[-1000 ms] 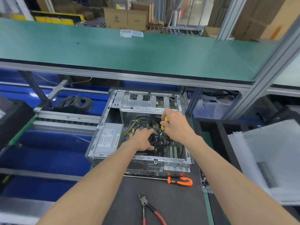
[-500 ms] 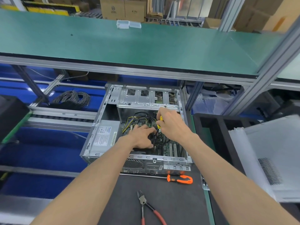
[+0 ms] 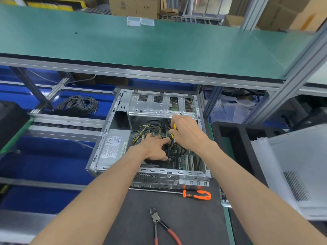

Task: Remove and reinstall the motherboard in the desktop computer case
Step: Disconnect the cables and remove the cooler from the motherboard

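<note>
An open desktop computer case point(image 3: 159, 174) lies on its side on a dark mat, with the green motherboard point(image 3: 184, 160) inside, partly hidden by both hands and black cables. My right hand point(image 3: 187, 134) grips a yellow-handled screwdriver point(image 3: 174, 129) held upright over the board near the drive cage. My left hand point(image 3: 155, 147) rests on the board and black fan area, its fingers spread toward the screwdriver's tip. A grey power supply point(image 3: 113, 147) sits in the case's left part.
An orange-handled screwdriver point(image 3: 197, 195) lies just in front of the case; red-handled cutters point(image 3: 160, 225) lie nearer me. A green shelf point(image 3: 159, 46) overhangs the case. A black foam tray point(image 3: 231, 138) and a white-wrapped panel point(image 3: 292, 174) stand right. A coiled cable point(image 3: 79, 104) lies left.
The view has shifted slightly, so the case sits a little higher in frame. Both hands stay in the same place over the motherboard, the right still on the yellow screwdriver.
</note>
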`<state>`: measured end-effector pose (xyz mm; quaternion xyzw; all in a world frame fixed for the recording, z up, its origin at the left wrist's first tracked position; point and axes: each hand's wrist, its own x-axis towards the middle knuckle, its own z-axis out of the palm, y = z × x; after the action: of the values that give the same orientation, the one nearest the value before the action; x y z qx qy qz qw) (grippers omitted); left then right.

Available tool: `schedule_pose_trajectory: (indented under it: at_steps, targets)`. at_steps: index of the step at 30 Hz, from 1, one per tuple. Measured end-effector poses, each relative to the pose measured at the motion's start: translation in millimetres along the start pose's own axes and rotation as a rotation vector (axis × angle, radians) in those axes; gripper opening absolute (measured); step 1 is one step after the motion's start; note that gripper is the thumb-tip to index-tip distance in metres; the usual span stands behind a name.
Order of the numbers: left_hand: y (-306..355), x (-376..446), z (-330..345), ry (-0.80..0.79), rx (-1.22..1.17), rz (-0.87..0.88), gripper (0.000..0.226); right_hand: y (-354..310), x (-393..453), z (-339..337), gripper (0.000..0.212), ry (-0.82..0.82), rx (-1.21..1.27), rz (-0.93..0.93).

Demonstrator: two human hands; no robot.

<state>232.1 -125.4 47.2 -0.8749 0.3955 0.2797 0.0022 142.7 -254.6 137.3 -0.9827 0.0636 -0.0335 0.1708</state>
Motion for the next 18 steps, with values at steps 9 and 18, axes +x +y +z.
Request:
schedule_pose_trajectory:
  at_steps: [9,18]
  targets:
    - [1,-1,1,0.000,-0.023,0.005,0.073,-19,20,-20,0.021,-0.332,-0.228,0.150]
    - [0,1,0,-0.018,-0.074,0.010,0.084,-27,34,-17,0.033,-0.421,-0.423,-0.121]
